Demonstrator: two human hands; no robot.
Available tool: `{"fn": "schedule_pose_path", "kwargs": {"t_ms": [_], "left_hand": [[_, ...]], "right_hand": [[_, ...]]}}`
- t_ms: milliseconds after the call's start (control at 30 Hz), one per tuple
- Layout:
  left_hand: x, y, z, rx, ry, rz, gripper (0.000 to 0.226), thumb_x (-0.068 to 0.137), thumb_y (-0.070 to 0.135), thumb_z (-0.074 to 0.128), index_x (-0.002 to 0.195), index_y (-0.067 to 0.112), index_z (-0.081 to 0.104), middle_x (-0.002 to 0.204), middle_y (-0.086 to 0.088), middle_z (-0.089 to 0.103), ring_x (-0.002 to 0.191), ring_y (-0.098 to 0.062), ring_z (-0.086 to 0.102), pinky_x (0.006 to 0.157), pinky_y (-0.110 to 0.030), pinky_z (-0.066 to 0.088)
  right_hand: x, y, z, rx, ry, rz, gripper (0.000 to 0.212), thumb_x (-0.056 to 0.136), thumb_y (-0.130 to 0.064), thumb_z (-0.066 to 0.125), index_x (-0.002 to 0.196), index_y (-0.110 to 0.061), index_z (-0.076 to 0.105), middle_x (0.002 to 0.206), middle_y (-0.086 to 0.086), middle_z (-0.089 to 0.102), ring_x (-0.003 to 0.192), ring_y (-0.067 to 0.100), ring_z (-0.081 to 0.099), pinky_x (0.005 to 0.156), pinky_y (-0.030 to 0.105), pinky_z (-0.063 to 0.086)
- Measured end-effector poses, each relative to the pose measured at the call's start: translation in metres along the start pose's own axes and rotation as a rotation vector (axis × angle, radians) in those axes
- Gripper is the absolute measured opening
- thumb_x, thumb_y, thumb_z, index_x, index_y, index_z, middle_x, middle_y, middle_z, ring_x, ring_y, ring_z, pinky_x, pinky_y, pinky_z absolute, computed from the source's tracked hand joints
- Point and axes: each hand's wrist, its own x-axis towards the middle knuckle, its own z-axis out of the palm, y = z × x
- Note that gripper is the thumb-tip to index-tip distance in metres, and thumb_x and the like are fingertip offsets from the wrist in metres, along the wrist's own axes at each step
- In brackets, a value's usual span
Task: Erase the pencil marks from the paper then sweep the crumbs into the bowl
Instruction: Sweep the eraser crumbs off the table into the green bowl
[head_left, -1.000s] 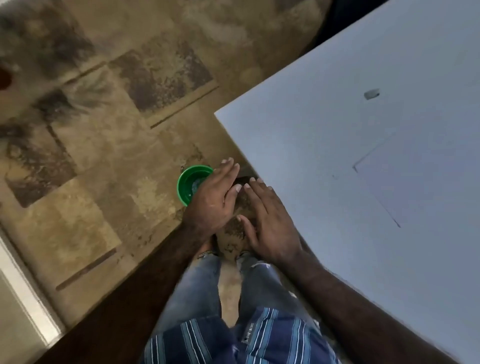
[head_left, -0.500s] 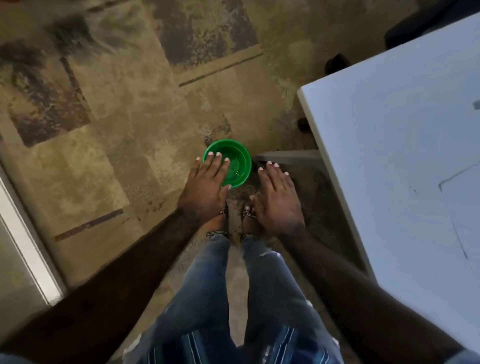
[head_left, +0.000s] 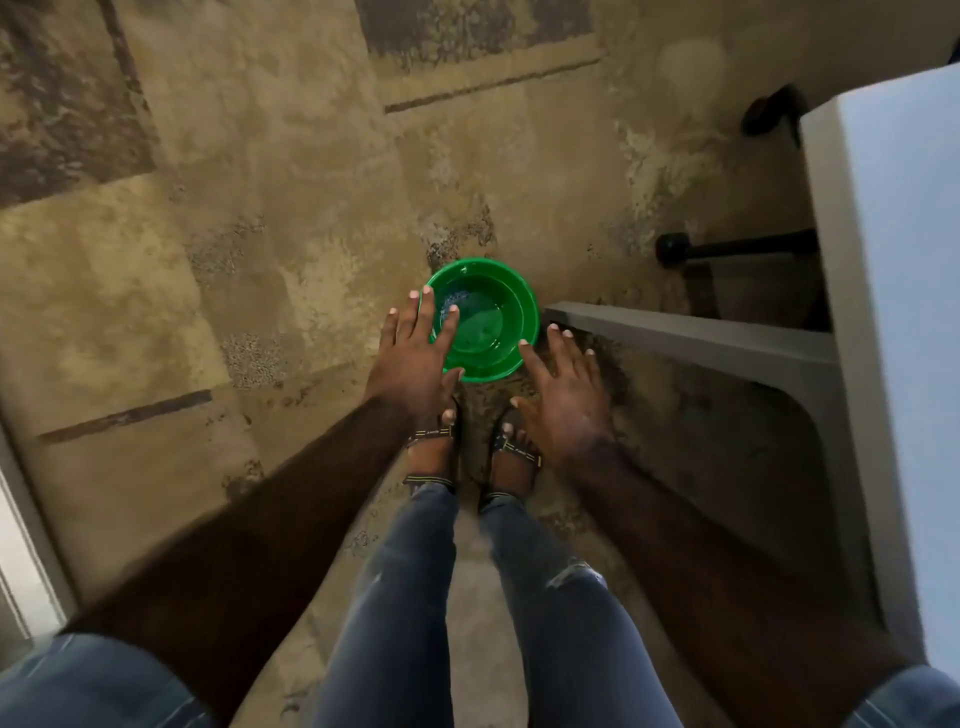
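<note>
A green bowl (head_left: 491, 322) sits on the patterned floor just ahead of my feet. My left hand (head_left: 418, 353) reaches down with fingers spread, its fingertips over the bowl's left rim; whether it touches the rim I cannot tell. To the right of the bowl my right hand (head_left: 566, 397) hangs open, palm down, holding nothing. Only the left edge of the white table (head_left: 883, 260) shows at the far right; the paper and pencil marks are out of sight.
A grey table brace (head_left: 701, 338) runs from the bowl's right side toward the table. A black rod (head_left: 727, 248) lies on the floor behind it. My sandalled feet (head_left: 472, 452) stand close under the hands. A white frame edge (head_left: 21, 561) shows at lower left.
The view has swung down from the tabletop to the floor. My hands have spread apart, both lowered toward the bowl, which now shows in full.
</note>
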Motion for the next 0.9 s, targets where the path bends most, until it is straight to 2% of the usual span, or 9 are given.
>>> {"fn": "schedule_pose_path", "kwargs": {"t_ms": [167, 400, 500, 567, 667, 733, 800, 900], "left_hand": [[0.041, -0.011, 0.057, -0.004, -0.031, -0.053, 0.080, 0.111, 0.057, 0.034, 0.171, 0.019, -0.003, 0.177, -0.021, -0.012, 0.165, -0.036, -0.007, 0.134, -0.052, 0.007], [0.070, -0.030, 0.110, -0.044, -0.076, -0.131, 0.092, 0.108, 0.055, 0.046, 0.169, 0.014, -0.008, 0.173, -0.026, -0.019, 0.163, -0.043, -0.011, 0.133, -0.056, 0.011], [0.076, -0.033, 0.119, -0.123, -0.081, -0.167, 0.095, 0.107, 0.053, 0.051, 0.169, 0.012, -0.009, 0.175, -0.026, -0.013, 0.164, -0.042, -0.006, 0.133, -0.054, 0.013], [0.079, -0.034, 0.121, -0.195, -0.110, -0.180, 0.098, 0.106, 0.049, 0.055, 0.168, 0.011, -0.010, 0.176, -0.024, -0.006, 0.164, -0.041, 0.004, 0.131, -0.052, 0.020], [0.083, -0.033, 0.123, -0.350, -0.168, -0.196, 0.104, 0.104, 0.039, 0.064, 0.168, 0.012, -0.013, 0.175, -0.023, 0.011, 0.157, -0.042, 0.029, 0.123, -0.054, 0.038], [0.086, -0.032, 0.122, -0.475, -0.157, -0.221, 0.109, 0.101, 0.029, 0.069, 0.168, 0.012, -0.015, 0.170, -0.021, 0.021, 0.146, -0.041, 0.044, 0.115, -0.055, 0.047], [0.089, -0.035, 0.120, -0.601, -0.144, -0.252, 0.112, 0.100, 0.019, 0.069, 0.166, 0.012, -0.022, 0.170, -0.021, 0.019, 0.143, -0.041, 0.048, 0.113, -0.052, 0.050], [0.091, -0.038, 0.115, -0.691, -0.147, -0.266, 0.116, 0.098, 0.019, 0.070, 0.165, 0.009, -0.024, 0.173, -0.024, 0.012, 0.150, -0.043, 0.041, 0.120, -0.050, 0.044]], "right_hand": [[0.040, 0.014, 0.050, 0.083, 0.068, 0.056, 0.080, 0.102, -0.046, 0.069, 0.169, -0.026, 0.032, 0.179, 0.018, 0.014, 0.166, 0.038, 0.014, 0.134, 0.054, 0.016], [0.087, 0.020, 0.106, 0.204, 0.002, 0.117, 0.092, 0.093, -0.039, 0.084, 0.169, -0.028, 0.034, 0.180, 0.016, 0.010, 0.166, 0.037, 0.015, 0.134, 0.049, 0.026], [0.100, 0.020, 0.119, 0.284, -0.015, 0.153, 0.096, 0.091, -0.035, 0.087, 0.169, -0.026, 0.033, 0.179, 0.016, 0.008, 0.164, 0.038, 0.023, 0.130, 0.046, 0.033], [0.107, 0.018, 0.125, 0.367, -0.010, 0.196, 0.097, 0.089, -0.034, 0.089, 0.168, -0.021, 0.035, 0.179, 0.016, 0.010, 0.163, 0.037, 0.024, 0.129, 0.042, 0.032], [0.115, 0.012, 0.126, 0.534, 0.035, 0.317, 0.090, 0.088, -0.032, 0.091, 0.162, -0.013, 0.045, 0.175, 0.017, 0.020, 0.158, 0.034, 0.034, 0.126, 0.038, 0.034], [0.122, 0.010, 0.124, 0.658, 0.090, 0.397, 0.078, 0.088, -0.026, 0.091, 0.154, -0.009, 0.053, 0.168, 0.018, 0.033, 0.150, 0.034, 0.045, 0.121, 0.033, 0.039], [0.128, 0.009, 0.122, 0.712, 0.125, 0.460, 0.067, 0.091, -0.024, 0.089, 0.148, -0.006, 0.058, 0.158, 0.019, 0.046, 0.141, 0.034, 0.053, 0.115, 0.031, 0.041], [0.131, 0.011, 0.124, 0.728, 0.128, 0.527, 0.059, 0.095, -0.025, 0.084, 0.145, -0.005, 0.061, 0.152, 0.018, 0.052, 0.135, 0.034, 0.058, 0.112, 0.034, 0.046]]}}
